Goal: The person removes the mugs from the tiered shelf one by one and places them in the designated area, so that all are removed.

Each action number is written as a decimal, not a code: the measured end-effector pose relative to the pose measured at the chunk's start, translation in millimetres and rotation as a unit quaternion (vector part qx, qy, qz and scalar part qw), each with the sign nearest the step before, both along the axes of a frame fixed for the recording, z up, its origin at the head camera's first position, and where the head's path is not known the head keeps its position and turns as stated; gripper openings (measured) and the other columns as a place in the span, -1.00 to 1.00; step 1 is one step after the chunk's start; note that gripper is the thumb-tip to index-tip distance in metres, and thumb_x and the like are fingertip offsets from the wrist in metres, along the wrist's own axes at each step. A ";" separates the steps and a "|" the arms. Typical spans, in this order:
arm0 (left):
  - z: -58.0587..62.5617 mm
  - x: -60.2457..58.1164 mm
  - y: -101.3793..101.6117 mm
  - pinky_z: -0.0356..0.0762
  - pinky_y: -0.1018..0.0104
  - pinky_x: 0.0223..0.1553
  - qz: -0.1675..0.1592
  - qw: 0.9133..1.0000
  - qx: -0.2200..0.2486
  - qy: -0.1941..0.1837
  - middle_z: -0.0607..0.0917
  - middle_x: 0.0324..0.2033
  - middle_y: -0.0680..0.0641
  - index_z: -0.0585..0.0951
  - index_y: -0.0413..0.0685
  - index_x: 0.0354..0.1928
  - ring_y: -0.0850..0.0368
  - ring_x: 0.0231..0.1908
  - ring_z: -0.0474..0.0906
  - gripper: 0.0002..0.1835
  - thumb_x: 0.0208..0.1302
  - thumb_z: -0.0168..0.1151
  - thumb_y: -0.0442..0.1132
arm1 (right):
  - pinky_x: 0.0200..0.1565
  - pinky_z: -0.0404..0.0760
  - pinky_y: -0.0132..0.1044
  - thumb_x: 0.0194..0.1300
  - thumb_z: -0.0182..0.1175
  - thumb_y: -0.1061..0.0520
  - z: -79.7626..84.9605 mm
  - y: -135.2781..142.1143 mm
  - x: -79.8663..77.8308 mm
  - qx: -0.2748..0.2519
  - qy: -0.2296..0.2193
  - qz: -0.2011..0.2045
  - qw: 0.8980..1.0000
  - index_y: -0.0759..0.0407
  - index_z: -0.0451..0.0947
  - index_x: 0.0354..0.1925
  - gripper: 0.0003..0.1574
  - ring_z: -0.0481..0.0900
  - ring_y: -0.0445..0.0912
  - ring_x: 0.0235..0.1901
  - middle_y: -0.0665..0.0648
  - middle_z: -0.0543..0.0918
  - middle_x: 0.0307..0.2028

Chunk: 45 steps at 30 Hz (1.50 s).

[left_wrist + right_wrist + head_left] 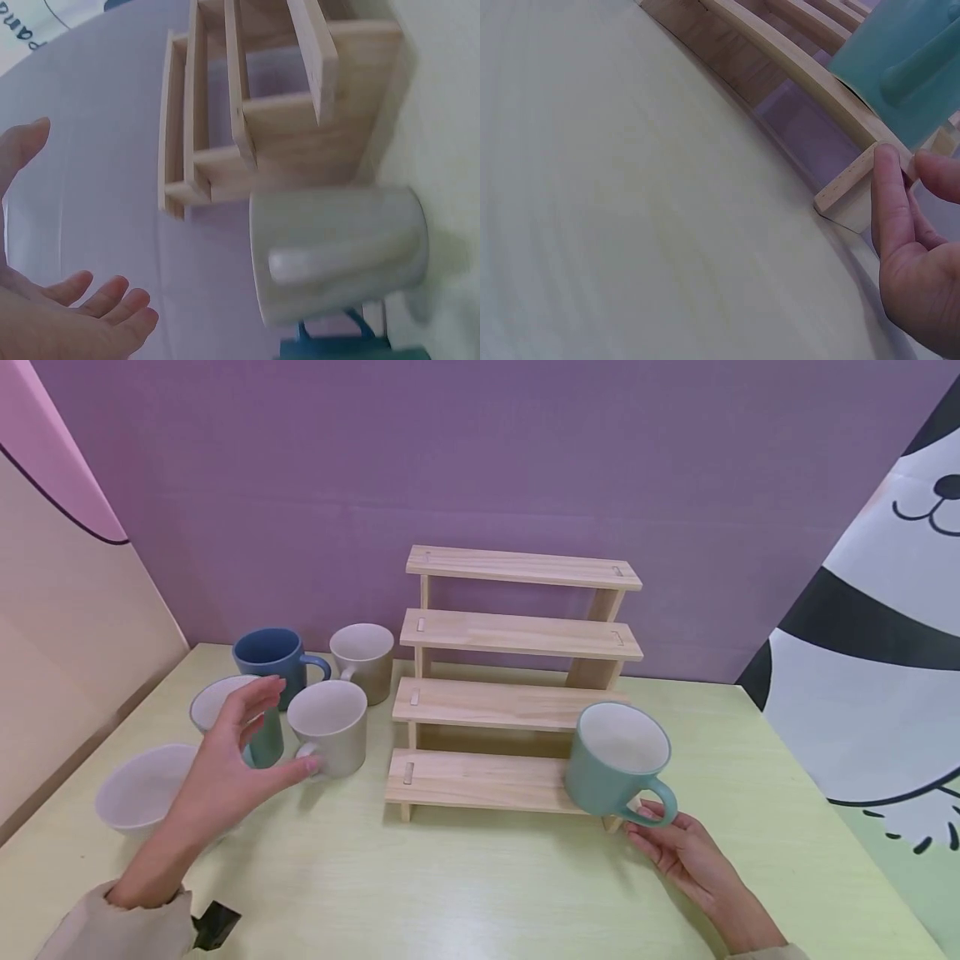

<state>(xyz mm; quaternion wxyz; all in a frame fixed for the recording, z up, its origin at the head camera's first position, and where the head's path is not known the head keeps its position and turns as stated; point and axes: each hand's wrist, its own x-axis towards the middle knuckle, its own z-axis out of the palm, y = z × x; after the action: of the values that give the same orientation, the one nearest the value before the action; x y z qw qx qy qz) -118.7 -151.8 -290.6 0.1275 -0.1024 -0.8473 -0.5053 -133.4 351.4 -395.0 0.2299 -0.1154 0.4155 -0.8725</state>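
Observation:
My left hand (217, 777) hovers over the left side of the table, holding nothing, thumb spread from the fingers. In the head view its thumb overlaps the handle of a cream mug (333, 727); the left wrist view shows a gap between the fingers and that mug (337, 232). A light teal mug (617, 760) stands upright on the right end of the lowest board of a wooden tiered shelf (480, 778), handle toward the front right. Just below that handle, my right hand (686, 860) pinches the board's right end (904, 161) between thumb and index finger.
Behind the left hand stand a blue mug (270, 647), a green mug (268, 743) partly hidden by the fingers, and a beige mug (371, 672). A white bowl (135, 793) sits at the left. A purple backdrop (487, 452) rises behind the shelf.

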 end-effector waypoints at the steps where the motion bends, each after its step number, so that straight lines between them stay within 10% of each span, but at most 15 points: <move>1: 1.0 -0.7 4.0 0.13 0.28 0.39 -0.007 1.000 0.004 0.001 0.22 0.38 -0.12 0.06 -0.09 0.43 -0.13 0.37 0.12 -0.02 0.04 0.45 -0.25 | 0.06 0.57 -0.33 0.43 -0.23 0.45 0.1 0.1 0.0 0.000 -0.001 0.000 1.000 0.28 0.56 -0.04 -0.58 0.67 -0.07 -0.07 0.19 0.67 -0.11; 8: 6.3 -3.3 27.2 0.07 -0.08 0.38 -0.045 0.998 0.034 -0.005 0.24 0.37 -0.11 0.10 -0.13 0.41 -0.09 0.38 0.12 -0.06 0.04 0.44 -0.28 | 0.06 0.57 -0.33 0.44 -0.22 0.44 -1.6 0.1 -0.9 -0.008 0.010 0.003 1.000 0.27 0.56 -0.03 -0.58 0.67 -0.06 -0.06 0.20 0.67 -0.10; 45: 10.1 -28.1 120.5 0.15 -0.02 0.38 -0.180 0.981 0.062 -0.030 0.29 0.36 -0.09 0.19 -0.05 0.38 -0.04 0.37 0.18 -0.08 -0.03 0.48 -0.21 | 0.05 0.58 -0.34 0.44 -0.23 0.45 -1.7 0.1 -0.3 0.007 0.001 -0.012 1.000 0.27 0.55 -0.05 -0.59 0.67 -0.07 -0.09 0.19 0.67 -0.13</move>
<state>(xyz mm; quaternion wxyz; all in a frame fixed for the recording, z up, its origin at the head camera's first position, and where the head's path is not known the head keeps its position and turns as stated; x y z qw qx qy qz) -146.8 -31.3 -280.5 0.0149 -0.2293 -0.7854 -0.5747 -133.7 351.6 -396.6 0.2201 -0.1100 0.4228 -0.8722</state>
